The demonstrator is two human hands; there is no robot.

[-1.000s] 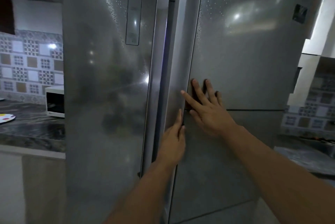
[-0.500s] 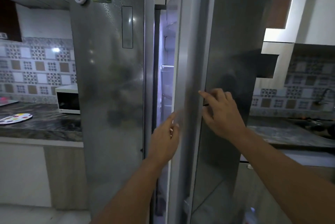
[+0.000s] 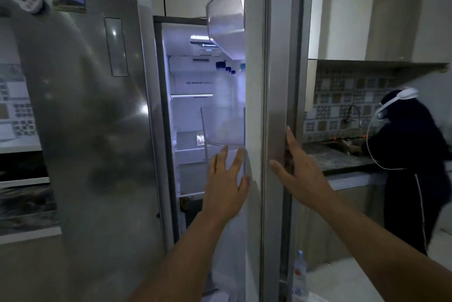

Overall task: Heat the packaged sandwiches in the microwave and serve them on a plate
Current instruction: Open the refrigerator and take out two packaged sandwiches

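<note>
The step in hand looks like opening the fridge to fetch the sandwiches. Nearest, the left hand [image 3: 226,186] lies flat, fingers spread, against the inner face of the door [image 3: 275,106]; the right hand [image 3: 297,172] rests open on its outer edge — neither holds anything. Farther in, lit shelves [image 3: 192,96] and bottles [image 3: 226,74] show, but no sandwiches — next comes searching inside.
</note>
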